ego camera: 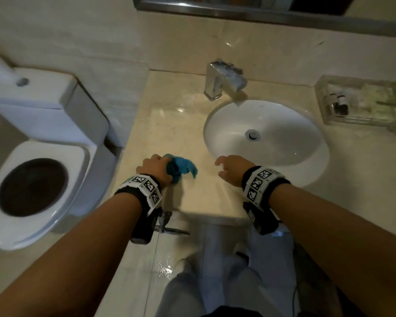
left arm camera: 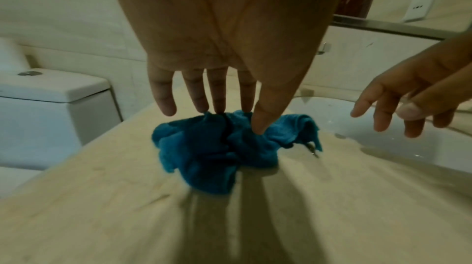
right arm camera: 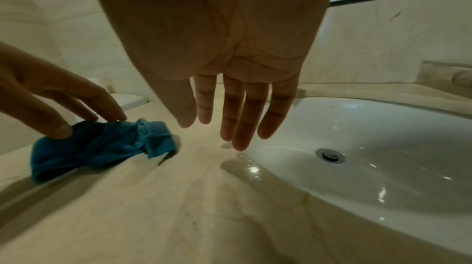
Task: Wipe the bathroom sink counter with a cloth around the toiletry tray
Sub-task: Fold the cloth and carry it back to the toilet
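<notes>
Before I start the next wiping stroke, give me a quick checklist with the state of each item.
1. Crumpled blue cloth on the beige marble counter: ok, it lies left of the white oval basin.
2. Left hand on the cloth: ok, fingertips and thumb pinch its top.
3. Right hand free: ok, open, holding nothing, at the basin's near rim.
4. Clear toiletry tray out of the stroke's path: ok, it sits far right, beyond the basin.
5. Chrome faucet off: ok, no water is seen running.
6. Cloth damp enough: cannot tell.
</notes>
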Demonstrator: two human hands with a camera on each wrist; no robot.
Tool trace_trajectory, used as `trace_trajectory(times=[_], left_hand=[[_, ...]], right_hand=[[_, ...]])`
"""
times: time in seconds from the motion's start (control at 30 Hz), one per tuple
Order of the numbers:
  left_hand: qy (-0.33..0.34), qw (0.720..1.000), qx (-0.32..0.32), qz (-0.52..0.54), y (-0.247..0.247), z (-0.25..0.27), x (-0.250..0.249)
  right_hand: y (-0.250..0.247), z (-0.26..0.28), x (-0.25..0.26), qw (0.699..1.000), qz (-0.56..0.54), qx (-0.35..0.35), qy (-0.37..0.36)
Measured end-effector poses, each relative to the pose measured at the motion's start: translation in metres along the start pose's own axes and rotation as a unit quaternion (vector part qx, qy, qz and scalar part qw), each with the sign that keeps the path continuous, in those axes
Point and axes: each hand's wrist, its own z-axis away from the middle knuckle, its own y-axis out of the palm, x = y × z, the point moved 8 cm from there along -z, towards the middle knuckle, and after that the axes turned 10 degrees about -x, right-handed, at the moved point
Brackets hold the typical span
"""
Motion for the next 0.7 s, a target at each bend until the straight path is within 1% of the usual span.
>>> trace_trajectory(times=[0.13,0.33,0.43,0.53,0.63,0.7], left_hand=[[-0.001,1.000,-0.007,0.024,0.007,-0.003,0.017],[-0.016,0.995,-0.016,0.096,0.023,-0.009,0.018],[-0.023,0.992,-0.018,0.120,0.030,-0.008,0.019],[-0.018,0.993,-0.030,0.116,0.033,-0.005,0.016],[-0.011,0.990,-0.058,0.126,0.020,0.002,0.009],[-0.017,0.987,-0.083,0.138,0.003,0.009,0.010]], right_hand=[[0.009,-0.010,0.033,1.000,-0.009,-0.003,-0.015],[0.020,-0.026,0.064,0.998,-0.037,-0.021,-0.040],[0.024,-0.030,0.069,0.997,-0.049,-0.038,-0.052],[0.027,-0.030,0.066,0.996,-0.059,-0.052,-0.051],[0.018,-0.027,0.063,0.995,-0.065,-0.052,-0.046],[-0.001,-0.024,0.063,0.993,-0.078,-0.069,-0.055]])
